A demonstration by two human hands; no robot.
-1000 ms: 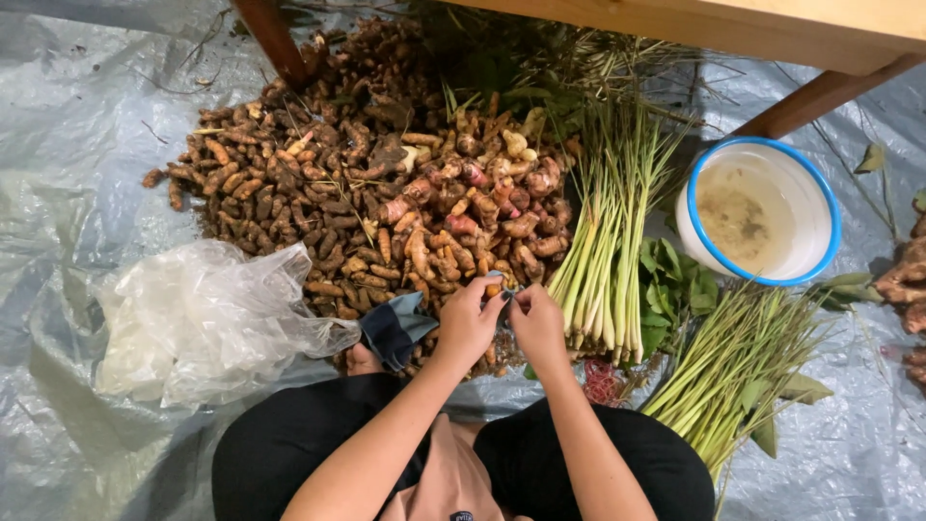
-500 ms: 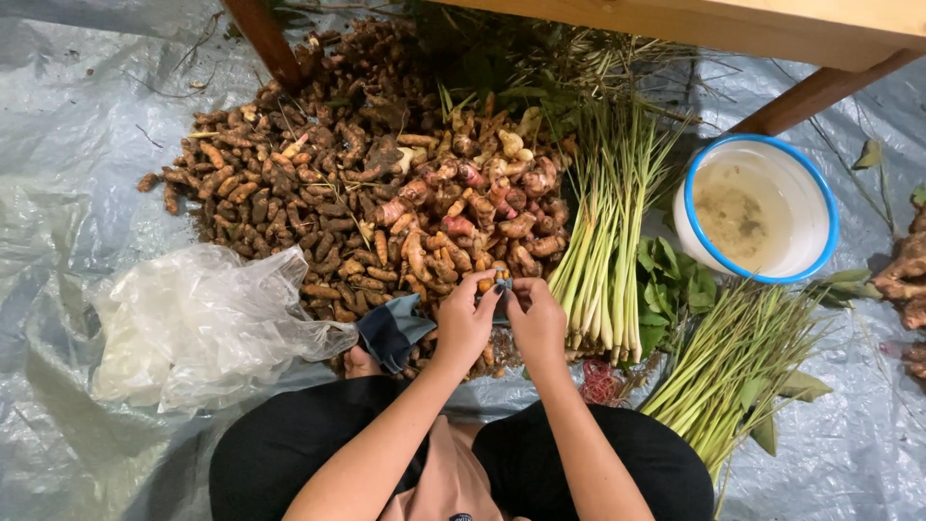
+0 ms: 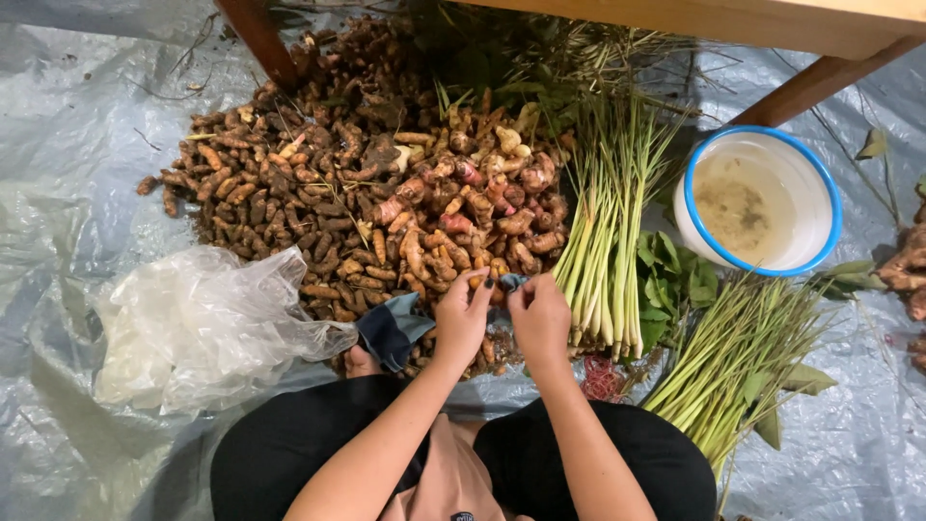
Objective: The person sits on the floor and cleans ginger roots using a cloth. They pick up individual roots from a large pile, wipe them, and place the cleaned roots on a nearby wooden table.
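Fingers: the fingers of the left hand (image 3: pixel 461 316) and of the right hand (image 3: pixel 540 314) meet at their tips and pinch together one small orange-brown root piece (image 3: pixel 479 281); both hands are closed on it.
Root piece: it is small, mostly hidden by the fingertips, and sits just at the near edge of the big heap of brown and pinkish knobby roots (image 3: pixel 367 193); whether it is cut or peeled, I cannot tell.
Hand pose: both forearms come up from the lap, the backs of the hands face the camera, and the hands touch each other at the fingertips.
Cloth: a dark blue-grey piece of cloth (image 3: pixel 391 331) lies just beside the left hand, under its wrist side.
Bucket: the white round plastic bucket with a blue rim (image 3: pixel 810 169) stands to the right, well apart from the hands; inside is cloudy water with brownish dirt.
Bag: a crumpled clear plastic bag (image 3: pixel 193 323) lies to the left, and its content does not show.
Greens: a bundle of pale green lemongrass stalks (image 3: pixel 608 251) lies just beside the right hand, and a second bundle of thin green stems (image 3: pixel 743 362) lies farther right.
Floor: everything rests on a grey plastic sheet (image 3: pixel 68 193).
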